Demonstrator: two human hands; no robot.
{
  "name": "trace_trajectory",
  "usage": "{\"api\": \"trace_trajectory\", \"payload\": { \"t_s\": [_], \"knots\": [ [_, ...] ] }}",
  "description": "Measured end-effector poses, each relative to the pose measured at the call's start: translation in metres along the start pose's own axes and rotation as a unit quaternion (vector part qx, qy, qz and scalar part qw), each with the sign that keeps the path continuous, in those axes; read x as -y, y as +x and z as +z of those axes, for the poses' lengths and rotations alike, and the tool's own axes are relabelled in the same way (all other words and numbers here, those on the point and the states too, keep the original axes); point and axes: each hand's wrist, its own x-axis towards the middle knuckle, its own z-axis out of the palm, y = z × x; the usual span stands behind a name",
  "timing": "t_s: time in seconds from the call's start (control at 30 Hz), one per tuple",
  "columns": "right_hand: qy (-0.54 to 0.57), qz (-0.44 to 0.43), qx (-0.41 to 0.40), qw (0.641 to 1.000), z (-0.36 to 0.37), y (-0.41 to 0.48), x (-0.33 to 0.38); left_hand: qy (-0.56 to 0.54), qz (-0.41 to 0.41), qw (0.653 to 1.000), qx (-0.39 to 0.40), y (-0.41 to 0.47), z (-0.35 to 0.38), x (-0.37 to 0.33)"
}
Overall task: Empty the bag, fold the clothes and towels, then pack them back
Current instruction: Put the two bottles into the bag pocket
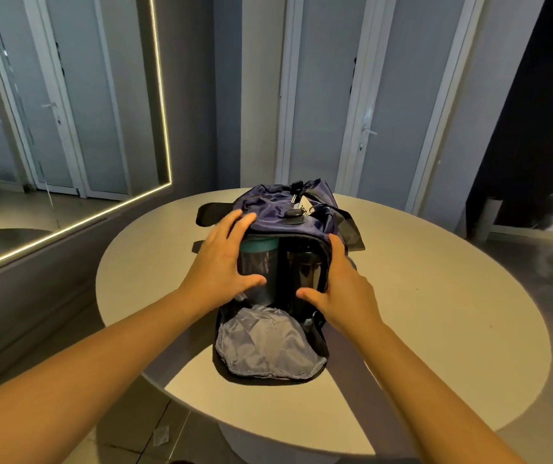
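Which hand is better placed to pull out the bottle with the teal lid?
Left. The left hand lies over that bottle in the open end of the bag; the right hand sits on the opposite edge.

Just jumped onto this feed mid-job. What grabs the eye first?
A navy duffel bag lies on the round table, its end flap dropped open toward the camera. Two bottles show inside, a teal-lidded bottle left and a dark bottle right, with the left hand and right hand touching either side of the opening. A glowing strip edges the mirror at left.
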Motion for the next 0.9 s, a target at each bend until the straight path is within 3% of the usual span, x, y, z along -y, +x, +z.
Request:
{"api": "trace_trajectory", "payload": {
  "t_s": [0.4,0.53,0.63,0.73,0.9],
  "knots": [
    [-0.007,0.051,-0.042,0.998,0.025,0.0,-0.007,0.03,0.011,0.999,0.014,-0.001,0.003,-0.001],
    [0.041,0.011,-0.077,0.996,0.002,-0.007,-0.011,0.097,0.045,0.993,-0.045,0.007,-0.005,-0.001],
    [-0.039,-0.056,-0.164,0.984,-0.011,0.0,-0.005,0.064,0.076,0.995,-0.027,0.006,-0.002,-0.001],
    [-0.068,-0.159,-0.142,0.975,-0.014,0.014,0.003,0.06,0.088,0.993,-0.045,0.002,0.002,0.001],
    [-0.052,-0.176,-0.12,0.976,-0.007,0.027,0.008,0.028,0.066,0.996,-0.055,0.006,-0.006,-0.001]
  ]
}}
